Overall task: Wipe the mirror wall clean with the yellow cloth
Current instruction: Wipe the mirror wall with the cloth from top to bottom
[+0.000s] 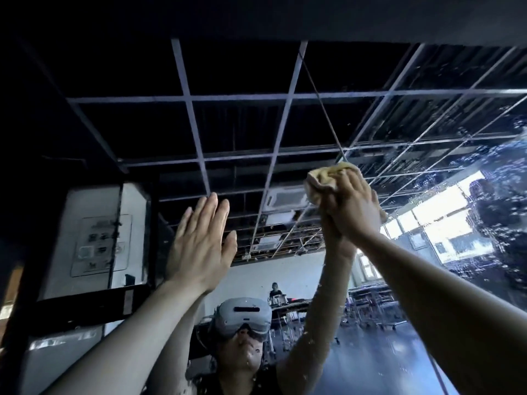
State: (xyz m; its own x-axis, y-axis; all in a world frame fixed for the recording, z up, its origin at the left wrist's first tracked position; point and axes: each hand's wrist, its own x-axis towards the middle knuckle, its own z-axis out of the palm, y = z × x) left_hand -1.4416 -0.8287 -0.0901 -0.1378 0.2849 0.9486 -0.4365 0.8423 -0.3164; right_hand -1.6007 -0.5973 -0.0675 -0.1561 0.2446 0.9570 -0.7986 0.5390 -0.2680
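Right hand [352,208] is clenched around the bunched yellow fabric cloth [330,178], pressing it onto the large glass mirror wall [242,129] at about 1 o'clock in my view, arm stretched high. The cloth is balled up, not spread flat. My read: a tight wad gives a firmer pad when I'm pushing at full reach.

Left hand [199,240] is flat, fingers straight and close together, palm toward the glass at 9 o'clock from the cloth, gripping nothing. Most likely it's a brace for balance while I work overhead.

A dense spray of water droplets [490,172] covers the glass from 2 to 4 o'clock of the cloth, so that zone looks unwiped. A few drips also sit at 6 o'clock, near the reflected grey headset [242,316]. Glass around the left hand reads clearer.

Sensible next pass: sweep toward 3 o'clock. Risks: left palm slipping on wet glass, and a soaked cloth smearing.
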